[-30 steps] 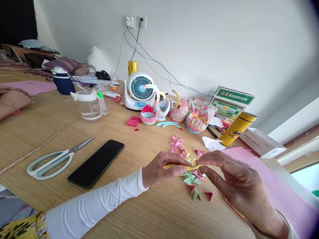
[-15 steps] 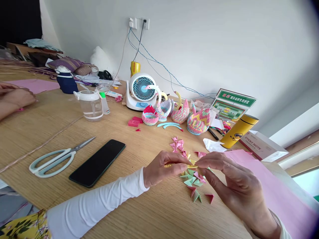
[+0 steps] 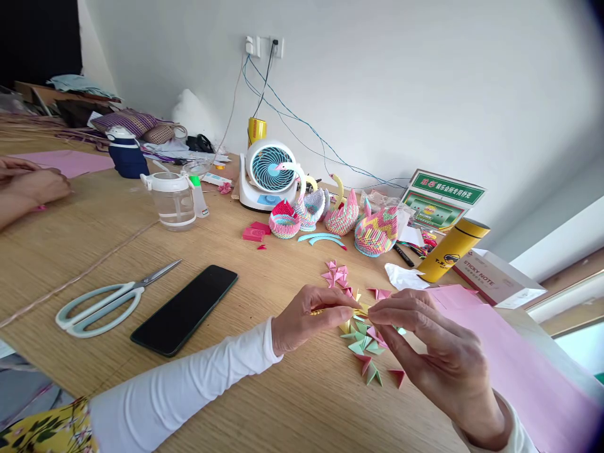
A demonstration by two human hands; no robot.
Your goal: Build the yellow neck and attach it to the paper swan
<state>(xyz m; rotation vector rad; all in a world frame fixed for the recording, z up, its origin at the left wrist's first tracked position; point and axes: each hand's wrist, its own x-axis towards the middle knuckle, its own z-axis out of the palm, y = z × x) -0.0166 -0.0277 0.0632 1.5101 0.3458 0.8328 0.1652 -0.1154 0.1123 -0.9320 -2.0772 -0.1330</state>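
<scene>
Between thumb and fingers, my left hand (image 3: 315,318) pinches a strip of yellow folded paper pieces (image 3: 360,311). My right hand (image 3: 436,352) closes its thumb and fingertips on the strip's right end, which the fingers partly cover. Both hands are just above a scatter of folded paper triangles (image 3: 362,343) in green, pink and yellow. More pink triangles (image 3: 336,275) lie behind the hands. Farther back stand several paper swans (image 3: 342,214) and a small pink-and-red paper basket (image 3: 284,220), with light-blue curved paper strips (image 3: 321,238) in front.
Scissors (image 3: 106,305) and a phone (image 3: 186,308) lie to the left. Behind are a lidded jug (image 3: 170,201) and a small fan (image 3: 270,173). A yellow flask (image 3: 453,248), sticky-note box (image 3: 500,277) and pink paper (image 3: 514,358) are at right. Another person's hands (image 3: 31,185) work far left.
My right hand has shifted slightly left and turned a little, its fingertips still at the end of the yellow strip. My left hand stays almost in place.
</scene>
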